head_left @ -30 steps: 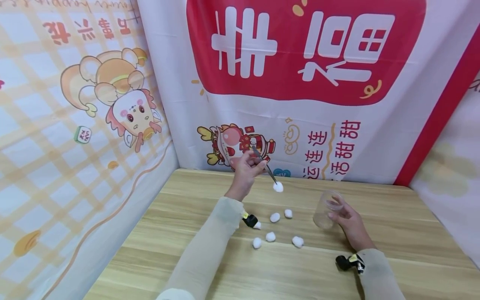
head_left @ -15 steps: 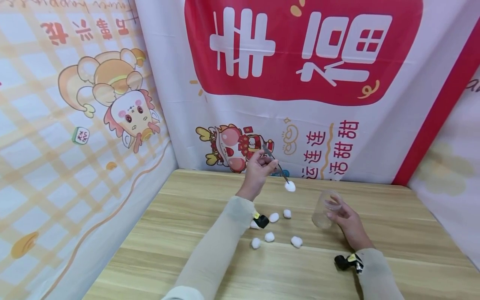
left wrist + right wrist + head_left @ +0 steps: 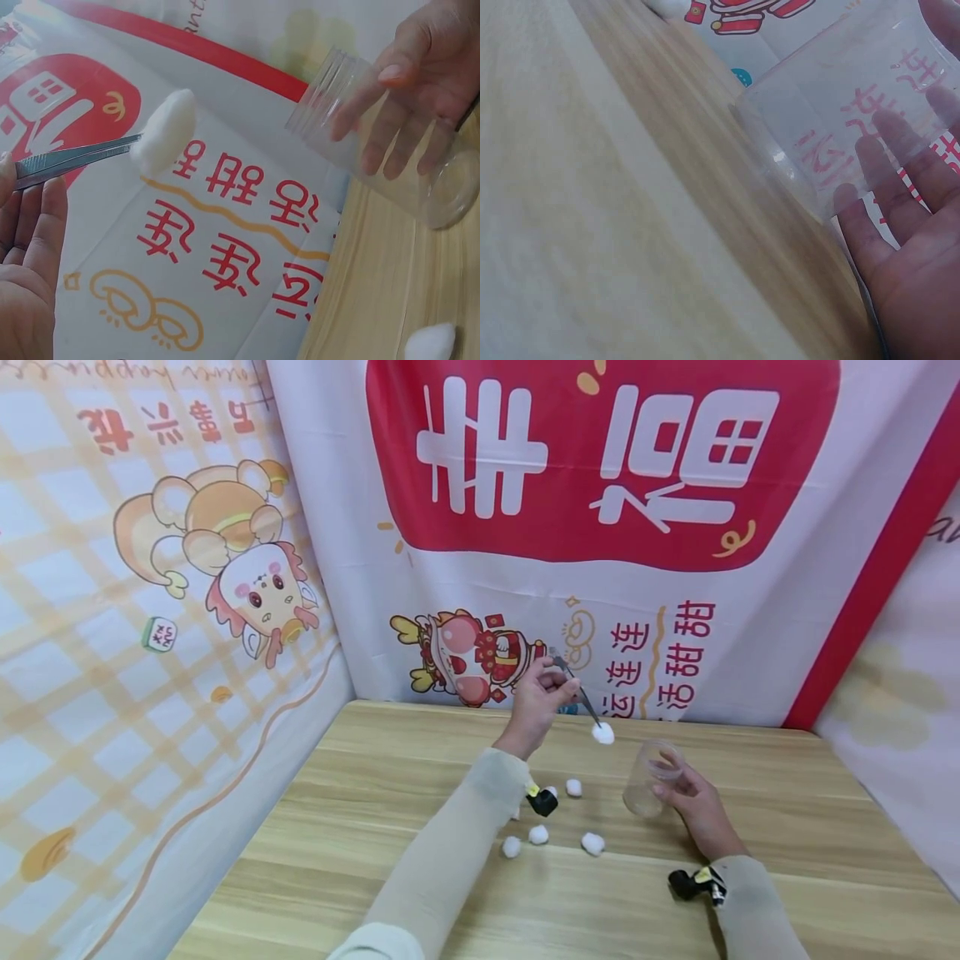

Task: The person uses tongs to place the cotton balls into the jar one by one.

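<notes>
My left hand [image 3: 538, 702] pinches dark metal tweezers [image 3: 585, 702] whose tips hold a white cotton ball [image 3: 603, 733] in the air, left of the jar. Seen from the left wrist, the cotton ball [image 3: 166, 131] is clamped at the tips, apart from the jar's threaded mouth. A clear plastic jar [image 3: 643, 791] is gripped from its right side by my right hand [image 3: 703, 810]. Through its transparent wall the right wrist view shows the fingers [image 3: 889, 169] around the jar [image 3: 802, 112]; no contents are visible.
Several more cotton balls lie on the wooden table [image 3: 322, 827], among them one in front [image 3: 593, 843] and one farther back [image 3: 573, 787]. The left sleeve and wrist camera [image 3: 543, 802] partly cover others. A printed cloth wall [image 3: 345, 568] stands behind the table.
My left hand has moved right with the tweezers and cotton ball, bringing them closer to the jar. The right hand and jar stay in nearly the same place.
</notes>
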The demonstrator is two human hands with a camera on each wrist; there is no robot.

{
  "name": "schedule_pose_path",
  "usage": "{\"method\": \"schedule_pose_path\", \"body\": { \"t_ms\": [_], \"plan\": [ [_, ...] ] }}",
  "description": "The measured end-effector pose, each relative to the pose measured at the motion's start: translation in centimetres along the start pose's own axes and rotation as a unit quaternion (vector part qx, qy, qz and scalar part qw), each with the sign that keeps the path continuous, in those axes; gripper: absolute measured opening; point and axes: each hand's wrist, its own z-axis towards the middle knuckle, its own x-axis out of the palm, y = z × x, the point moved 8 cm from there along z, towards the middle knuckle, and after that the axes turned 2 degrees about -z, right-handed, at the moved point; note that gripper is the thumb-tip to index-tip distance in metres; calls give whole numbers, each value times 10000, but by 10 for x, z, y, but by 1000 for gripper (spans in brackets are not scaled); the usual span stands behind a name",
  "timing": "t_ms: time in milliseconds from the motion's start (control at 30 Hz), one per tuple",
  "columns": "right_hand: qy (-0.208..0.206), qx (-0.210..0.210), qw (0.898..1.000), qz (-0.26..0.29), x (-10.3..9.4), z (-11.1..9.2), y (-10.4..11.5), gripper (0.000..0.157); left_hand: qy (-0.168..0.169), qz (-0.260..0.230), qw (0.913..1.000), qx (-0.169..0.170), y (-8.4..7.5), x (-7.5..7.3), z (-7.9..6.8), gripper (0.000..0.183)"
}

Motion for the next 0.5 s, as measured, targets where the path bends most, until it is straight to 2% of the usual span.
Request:
{"method": "schedule_pose_path", "body": {
  "t_ms": [333,500],
  "plan": [
    [-62,61,9999,-57,2,-1,-1,67,16,-68,10000,58,10,17,-1,29],
    [-72,52,10000,-20,-1,1,-2,69,87,-107,9997,196,13,27,0,35]
  ]
}}
